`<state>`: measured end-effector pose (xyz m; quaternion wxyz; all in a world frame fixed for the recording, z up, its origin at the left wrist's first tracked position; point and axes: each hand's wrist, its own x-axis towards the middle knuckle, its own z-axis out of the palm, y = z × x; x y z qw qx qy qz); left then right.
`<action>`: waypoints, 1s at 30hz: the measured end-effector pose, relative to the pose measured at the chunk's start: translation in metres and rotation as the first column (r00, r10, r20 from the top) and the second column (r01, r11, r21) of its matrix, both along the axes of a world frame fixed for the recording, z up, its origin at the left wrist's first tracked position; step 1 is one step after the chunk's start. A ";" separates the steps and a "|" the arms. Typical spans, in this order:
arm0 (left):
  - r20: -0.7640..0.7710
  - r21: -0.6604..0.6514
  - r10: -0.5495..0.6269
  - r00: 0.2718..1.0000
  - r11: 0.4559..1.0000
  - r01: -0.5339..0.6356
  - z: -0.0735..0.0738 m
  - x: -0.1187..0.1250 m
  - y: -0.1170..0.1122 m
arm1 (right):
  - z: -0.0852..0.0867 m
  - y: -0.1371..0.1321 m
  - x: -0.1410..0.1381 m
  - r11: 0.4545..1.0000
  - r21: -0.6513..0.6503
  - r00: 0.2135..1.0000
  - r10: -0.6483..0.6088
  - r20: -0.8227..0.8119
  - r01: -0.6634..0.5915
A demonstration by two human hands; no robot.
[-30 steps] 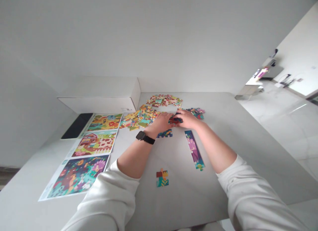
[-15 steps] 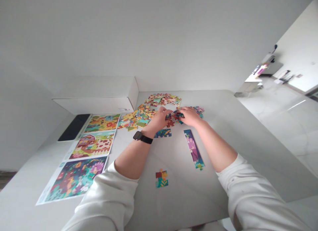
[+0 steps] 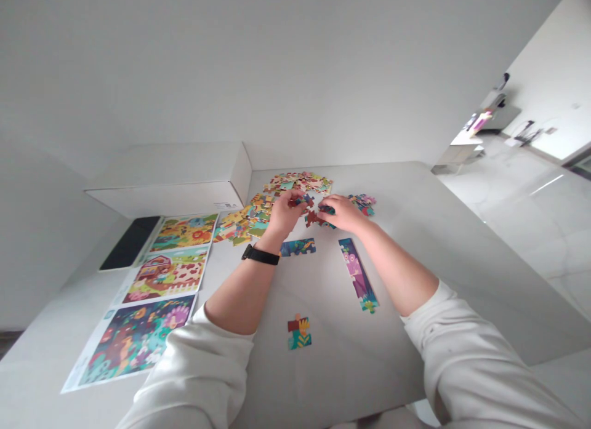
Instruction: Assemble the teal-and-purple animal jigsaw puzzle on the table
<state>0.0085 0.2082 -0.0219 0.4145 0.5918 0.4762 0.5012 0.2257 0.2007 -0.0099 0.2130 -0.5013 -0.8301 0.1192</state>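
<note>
My left hand (image 3: 284, 215) and my right hand (image 3: 344, 212) hold a small joined section of jigsaw pieces (image 3: 314, 210) between them, above the white tabletop, with a dark red piece (image 3: 314, 219) at its lower edge. The fingers hide part of the section. A scattered yellow-toned heap of puzzle pieces (image 3: 252, 218) lies just left of my left hand. A second heap (image 3: 298, 183) sits farther back, and a small cluster (image 3: 362, 202) lies beyond my right hand. A black watch (image 3: 260, 255) circles my left wrist.
Assembled strips of puzzle (image 3: 298, 247) (image 3: 357, 275) and a small joined block (image 3: 299, 332) lie nearer me. Several printed picture sheets (image 3: 167, 273) line the left side, beside a black tablet (image 3: 129, 244) and a white cardboard box (image 3: 170, 183). The table edge (image 3: 480, 232) drops to a glossy floor.
Both hands have drawn closer together and lifted the joined pieces slightly off the table, toward the far heap. The view has tilted a little.
</note>
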 end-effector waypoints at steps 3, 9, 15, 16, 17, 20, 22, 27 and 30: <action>0.075 -0.014 -0.023 0.997 1.000 0.024 0.000 0.002 -0.001 | -0.003 0.003 0.001 1.000 -0.022 0.999 0.002 -0.036 -0.002; -0.431 0.199 0.115 0.895 0.980 -0.031 -0.002 -0.007 -0.002 | -0.006 0.006 0.014 0.990 -0.047 0.988 -0.128 0.091 0.132; -0.822 0.155 -0.036 0.569 0.946 0.284 0.010 -0.012 -0.017 | -0.004 0.007 0.020 0.985 -0.053 0.969 -0.150 0.197 0.164; -0.848 0.101 -0.083 0.523 0.944 0.313 0.012 -0.012 -0.020 | -0.004 0.007 0.021 0.982 -0.050 0.965 -0.170 0.201 0.184; -0.866 0.046 -0.128 0.483 0.942 0.332 0.014 -0.011 -0.022 | -0.003 0.008 0.023 0.978 -0.045 0.960 -0.191 0.203 0.204; -0.904 -0.042 -0.172 0.391 0.946 0.320 0.017 -0.007 -0.028 | -0.003 0.010 0.029 0.963 -0.022 0.945 -0.257 0.202 0.267; -0.926 -0.045 -0.155 0.344 0.951 0.307 0.019 -0.002 -0.032 | -0.003 0.010 0.031 0.952 -0.018 0.934 -0.297 0.199 0.306; -0.945 -0.017 -0.111 0.308 0.957 0.290 0.023 0.011 -0.040 | 0.008 0.008 0.034 0.939 -0.033 0.919 -0.327 0.219 0.342; -0.914 0.048 -0.056 0.402 0.969 0.244 0.021 0.011 -0.038 | 0.022 0.002 0.033 0.928 -0.059 0.901 -0.339 0.272 0.367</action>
